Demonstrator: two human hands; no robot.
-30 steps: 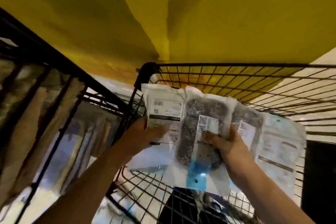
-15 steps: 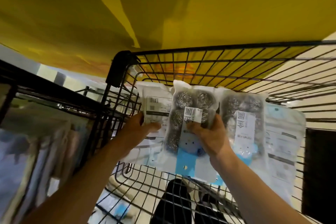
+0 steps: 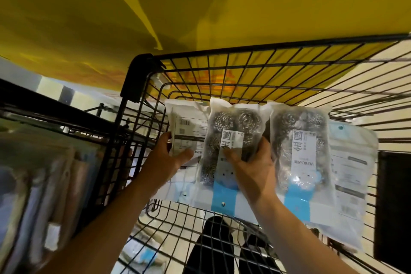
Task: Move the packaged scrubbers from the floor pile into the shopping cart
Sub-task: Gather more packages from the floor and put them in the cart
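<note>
A black wire shopping cart (image 3: 262, 69) is seen from above, its mesh basket open toward the camera. Inside the basket four packaged scrubbers are held fanned in a row, above the wire floor rather than resting on it. The leftmost pack (image 3: 184, 131) is turned with its white printed back and barcode showing. The second pack (image 3: 231, 140) and the third pack (image 3: 300, 151) are clear bags in which coiled steel-wool scrubbers can be seen behind a white label, with a blue strip at the lower end. A fourth pack (image 3: 349, 167), at the far right, is mostly white and pale blue.

Much is hard to make out. The fourth pack is partly covered by the third, and its print is blurred. The lower edge of the leftmost pack is hidden behind the left hand (image 3: 164, 160) and the second pack. The shelving (image 3: 44, 173) at the left, with its hanging goods, is smeared by motion, and what lies beneath the cart floor cannot be identified — only dark shapes and pale flooring show through the mesh. A yellow banner (image 3: 200, 6) fills the upper view, cut off at the frame edges.

The leftmost pack is grasped by the left hand, thumb laid across its face. The second pack is pinched by the right hand (image 3: 253, 173) — thumb on the label, fingers curled behind; whether the third and fourth packs are also caught in this grip cannot be told.
</note>
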